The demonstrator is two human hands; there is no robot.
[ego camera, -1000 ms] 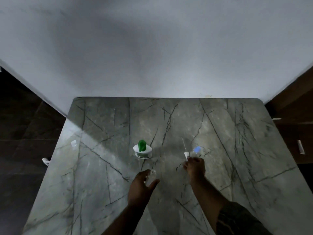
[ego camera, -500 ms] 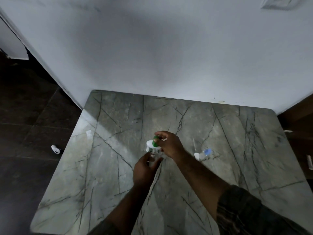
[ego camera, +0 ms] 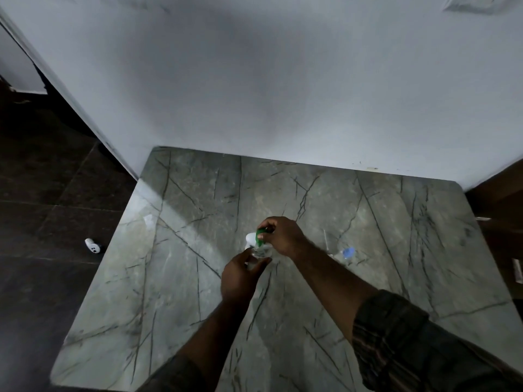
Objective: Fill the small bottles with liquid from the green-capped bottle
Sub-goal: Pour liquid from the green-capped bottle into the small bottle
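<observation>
The white green-capped bottle [ego camera: 252, 238] stands near the middle of the marble table [ego camera: 368, 278]. My right hand [ego camera: 283, 236] is closed over its green cap from the right. Just in front of it my left hand [ego camera: 240, 275] grips a small clear bottle [ego camera: 259, 254], held close against the green-capped bottle. A second small clear bottle with a blue cap [ego camera: 346, 253] lies on its side to the right, next to a thin white stick [ego camera: 326, 239]. Whether the cap is on or off is hidden by my fingers.
A white wall rises right behind the table's far edge. Dark floor lies to the left, with a small white object [ego camera: 92, 246] on it. A small scrap [ego camera: 148, 220] rests near the table's left edge. Brown furniture stands off the right edge.
My right hand left the blue-capped bottle and crossed left onto the green cap. My left hand brought the small clear bottle up against the green-capped bottle. The camera shifted.
</observation>
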